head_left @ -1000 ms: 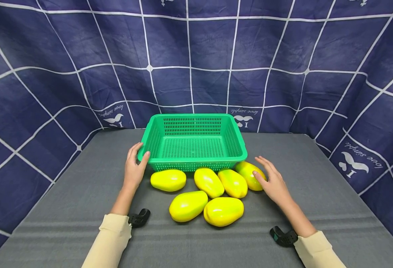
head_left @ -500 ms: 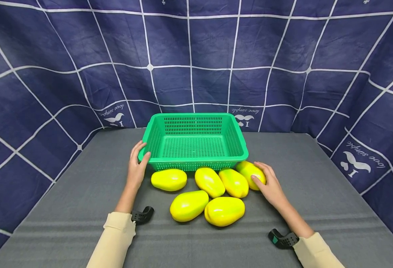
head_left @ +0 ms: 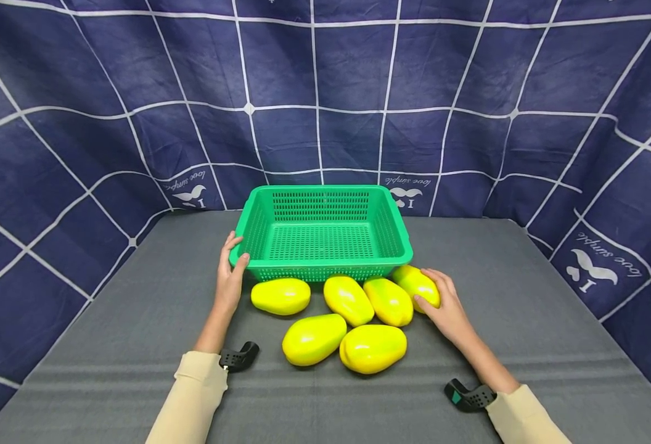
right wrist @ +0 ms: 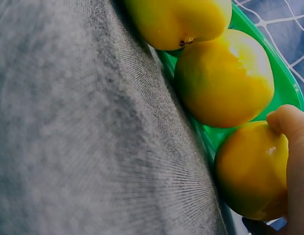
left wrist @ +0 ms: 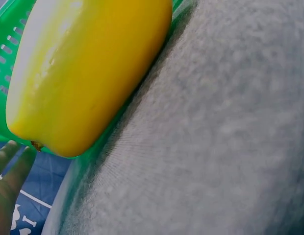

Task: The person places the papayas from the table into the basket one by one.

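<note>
A green slotted plastic basket (head_left: 320, 271) stands on the grey cloth at the back. At its left front corner my left hand (head_left: 229, 280) holds the rim, thumb at the front and fingers along the outer side. My right hand (head_left: 444, 305) grips the rightmost yellow papaya (head_left: 414, 285), thumb on the near side and fingers over the far side. In the right wrist view, the thumb (right wrist: 294, 132) presses on this papaya. Another papaya (head_left: 280, 296) lies near my left hand and fills much of the left wrist view.
Two papayas (head_left: 349, 300) (head_left: 389, 301) lie side by side in front of the basket. Nearer to me are two others (head_left: 314, 340) (head_left: 373, 349). A dark blue curtain (head_left: 353, 92) with white lines hangs behind and at both sides of the grey cloth (head_left: 131, 320).
My right hand has moved slightly left and closed round the rightmost papaya. My left hand has come a little further onto the basket's corner. The other papayas have not visibly moved.
</note>
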Demonstrator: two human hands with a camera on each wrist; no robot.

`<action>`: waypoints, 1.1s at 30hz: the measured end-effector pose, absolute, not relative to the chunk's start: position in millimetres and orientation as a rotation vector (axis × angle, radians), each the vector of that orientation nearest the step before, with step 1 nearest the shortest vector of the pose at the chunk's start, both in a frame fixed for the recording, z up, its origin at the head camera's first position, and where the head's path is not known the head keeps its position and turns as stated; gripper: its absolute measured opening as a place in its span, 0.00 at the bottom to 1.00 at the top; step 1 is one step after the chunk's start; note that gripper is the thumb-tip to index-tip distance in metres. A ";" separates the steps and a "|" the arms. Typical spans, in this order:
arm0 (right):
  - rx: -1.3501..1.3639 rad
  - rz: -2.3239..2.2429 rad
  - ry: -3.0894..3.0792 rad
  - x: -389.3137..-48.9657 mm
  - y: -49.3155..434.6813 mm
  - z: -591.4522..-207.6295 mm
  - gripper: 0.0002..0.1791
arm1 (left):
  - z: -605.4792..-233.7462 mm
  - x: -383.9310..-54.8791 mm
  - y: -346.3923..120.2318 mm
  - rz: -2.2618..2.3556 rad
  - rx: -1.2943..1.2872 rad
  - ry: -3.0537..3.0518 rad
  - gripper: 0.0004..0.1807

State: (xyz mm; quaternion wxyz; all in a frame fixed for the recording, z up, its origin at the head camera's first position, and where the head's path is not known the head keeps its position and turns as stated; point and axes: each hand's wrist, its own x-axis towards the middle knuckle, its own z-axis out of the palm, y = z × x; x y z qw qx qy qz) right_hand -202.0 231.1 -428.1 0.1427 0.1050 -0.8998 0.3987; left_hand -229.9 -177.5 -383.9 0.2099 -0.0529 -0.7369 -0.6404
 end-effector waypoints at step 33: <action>0.077 1.268 -2.304 -200.0 232.0 -421.3 0.32 | -386.7 -230.1 -176.0 -1.753 -0.138 -2.067 0.23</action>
